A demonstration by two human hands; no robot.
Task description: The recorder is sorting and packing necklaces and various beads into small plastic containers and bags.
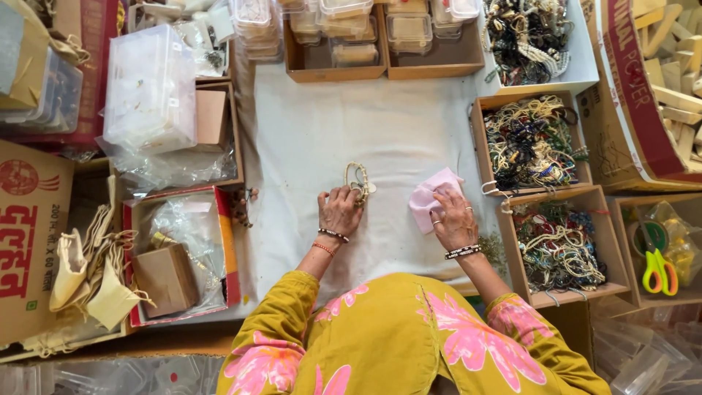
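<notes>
Many boxes sit all around a white cloth work surface (351, 139) spread flat in the middle. At 9 o'clock a big brown cardboard box with red print (29, 234) lies flat, and some cream cloth drawstring bags (91, 274) lie on it. Just beside that, an open red-edged box (179, 249) holds clear plastic and a small brown box. At 12 o'clock, two shallow brown trays (380, 62) hold clear plastic tubs. At 3 o'clock, two open cardboard boxes of mixed bead bracelets (537, 190) stand one above the other. At 4 o'clock lies a pair of green and orange scissors (659, 269).

Both arms in yellow sleeves with pink flowers reach up from 6 o'clock. The left hand (340, 210) rests palm down on the cloth, with its fingers bent. Its fingertips pinch the bottom end of a cream and gold bead bracelet loop (357, 179). The loop lies on the cloth and points to 12 o'clock from the hand.

The right hand (453, 216) is also palm down, well apart from the left one. Its fingers press on a small pale pink cloth pouch (431, 197). The pouch lies flat on the cloth and pokes out from under the fingers toward 10 o'clock. The pouch and the bracelet do not touch.
</notes>
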